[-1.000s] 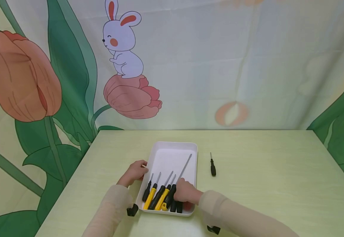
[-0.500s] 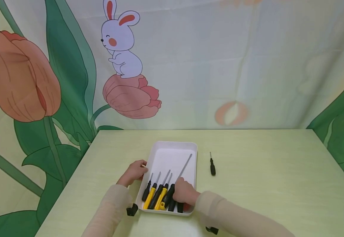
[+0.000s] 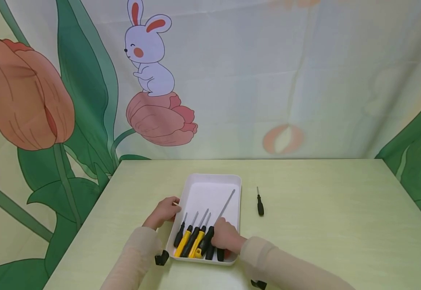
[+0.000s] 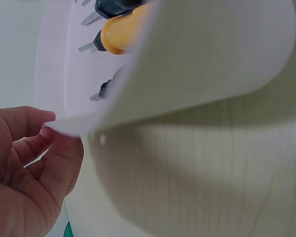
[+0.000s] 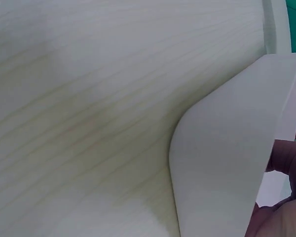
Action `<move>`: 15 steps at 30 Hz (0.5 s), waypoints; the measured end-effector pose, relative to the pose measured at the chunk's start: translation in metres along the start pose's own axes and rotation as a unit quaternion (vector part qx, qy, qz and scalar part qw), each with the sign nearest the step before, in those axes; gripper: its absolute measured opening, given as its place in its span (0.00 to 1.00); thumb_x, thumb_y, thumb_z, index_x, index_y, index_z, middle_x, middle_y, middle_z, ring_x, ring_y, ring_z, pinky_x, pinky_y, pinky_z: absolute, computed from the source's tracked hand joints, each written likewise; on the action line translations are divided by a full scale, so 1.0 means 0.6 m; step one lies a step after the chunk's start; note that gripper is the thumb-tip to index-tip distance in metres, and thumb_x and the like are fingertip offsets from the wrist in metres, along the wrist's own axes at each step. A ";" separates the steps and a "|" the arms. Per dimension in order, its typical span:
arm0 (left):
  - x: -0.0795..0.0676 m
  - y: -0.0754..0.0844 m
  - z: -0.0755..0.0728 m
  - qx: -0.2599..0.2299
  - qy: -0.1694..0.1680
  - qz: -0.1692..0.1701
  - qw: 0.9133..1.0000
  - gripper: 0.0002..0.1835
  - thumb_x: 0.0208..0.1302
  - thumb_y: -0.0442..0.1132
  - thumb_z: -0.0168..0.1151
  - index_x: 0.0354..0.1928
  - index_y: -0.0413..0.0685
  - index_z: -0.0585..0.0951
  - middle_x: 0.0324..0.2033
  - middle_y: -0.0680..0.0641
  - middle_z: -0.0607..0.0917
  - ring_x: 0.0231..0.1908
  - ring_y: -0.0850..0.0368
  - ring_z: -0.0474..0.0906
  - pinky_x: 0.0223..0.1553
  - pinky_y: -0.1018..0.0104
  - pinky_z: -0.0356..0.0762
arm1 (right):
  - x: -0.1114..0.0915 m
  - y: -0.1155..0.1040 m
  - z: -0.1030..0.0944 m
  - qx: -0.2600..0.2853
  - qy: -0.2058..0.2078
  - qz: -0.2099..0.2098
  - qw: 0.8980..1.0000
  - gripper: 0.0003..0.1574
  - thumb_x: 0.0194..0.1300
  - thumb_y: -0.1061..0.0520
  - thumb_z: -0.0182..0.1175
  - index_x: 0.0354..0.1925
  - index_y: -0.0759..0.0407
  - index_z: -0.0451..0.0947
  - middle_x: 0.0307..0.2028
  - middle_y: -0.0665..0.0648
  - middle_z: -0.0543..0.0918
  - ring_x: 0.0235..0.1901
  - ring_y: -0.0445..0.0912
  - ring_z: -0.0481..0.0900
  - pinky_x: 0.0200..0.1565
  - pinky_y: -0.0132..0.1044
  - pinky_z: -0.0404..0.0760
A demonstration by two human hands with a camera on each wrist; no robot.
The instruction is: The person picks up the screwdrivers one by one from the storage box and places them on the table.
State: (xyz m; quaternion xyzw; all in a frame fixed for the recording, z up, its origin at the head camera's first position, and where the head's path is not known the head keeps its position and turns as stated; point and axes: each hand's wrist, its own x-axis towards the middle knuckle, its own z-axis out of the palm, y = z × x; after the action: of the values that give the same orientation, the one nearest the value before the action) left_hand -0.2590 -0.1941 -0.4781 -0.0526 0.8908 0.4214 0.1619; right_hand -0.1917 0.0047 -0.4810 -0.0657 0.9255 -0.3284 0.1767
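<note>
A white tray (image 3: 210, 189) holds a row of screwdrivers with black or yellow handles, lying side by side in its near half. My left hand (image 3: 165, 209) pinches the tray's left rim between thumb and fingers, clearly visible in the left wrist view. Inside the tray on the right, my right hand (image 3: 226, 235) has curled fingers down on a black-handled screwdriver (image 3: 209, 253), its fingertips hidden. Just left of that hand lies a long-shafted screwdriver (image 3: 226, 207). A yellow-handled screwdriver (image 3: 183, 243) lies near the left wall. Part of a red handle (image 3: 227, 253) shows under my right hand.
A small black screwdriver (image 3: 260, 205) lies on the pale wood-grain table (image 3: 323, 217), right of the tray. Behind the table's far edge hangs a printed cloth (image 3: 232, 80) with a rabbit and tulips.
My right hand has shifted slightly left inside the tray, and several screwdrivers have moved left with it, closer together. My left hand keeps its place on the rim.
</note>
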 end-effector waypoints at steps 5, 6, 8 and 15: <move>0.000 -0.001 0.000 0.003 0.002 -0.006 1.000 0.15 0.59 0.32 0.48 0.47 0.35 0.71 0.39 0.38 0.78 0.27 0.54 0.75 0.29 0.62 0.77 | 0.002 0.001 -0.001 0.021 0.006 0.008 1.000 0.18 0.47 0.66 0.57 0.36 0.70 0.61 0.21 0.60 0.69 0.11 0.47 0.70 0.10 0.36 0.70; 0.000 -0.001 0.000 0.004 0.003 -0.007 1.000 0.15 0.59 0.32 0.48 0.47 0.35 0.71 0.39 0.38 0.78 0.28 0.54 0.75 0.29 0.62 0.77 | 0.002 0.001 -0.001 0.024 0.007 0.009 1.000 0.18 0.47 0.66 0.57 0.36 0.69 0.61 0.20 0.60 0.69 0.10 0.47 0.70 0.10 0.36 0.71; -0.001 0.000 0.000 0.005 0.002 -0.007 1.000 0.15 0.58 0.32 0.48 0.47 0.35 0.71 0.39 0.38 0.78 0.29 0.54 0.75 0.30 0.62 0.77 | 0.002 0.001 -0.005 0.030 0.009 0.009 0.999 0.17 0.48 0.66 0.57 0.36 0.69 0.61 0.20 0.59 0.69 0.10 0.47 0.70 0.11 0.35 0.70; -0.002 0.000 0.000 0.002 0.000 -0.003 1.000 0.15 0.59 0.32 0.48 0.47 0.34 0.71 0.40 0.37 0.78 0.29 0.54 0.76 0.31 0.60 0.78 | 0.002 -0.002 -0.022 0.028 0.032 -0.008 0.999 0.15 0.48 0.66 0.57 0.33 0.70 0.63 0.18 0.57 0.70 0.08 0.44 0.69 0.10 0.32 0.70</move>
State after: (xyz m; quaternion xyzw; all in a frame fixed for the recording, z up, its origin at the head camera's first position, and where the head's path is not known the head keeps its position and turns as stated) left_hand -0.2578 -0.1941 -0.4778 -0.0548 0.8916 0.4191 0.1627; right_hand -0.1979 0.0115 -0.4710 -0.0572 0.9208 -0.3571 0.1459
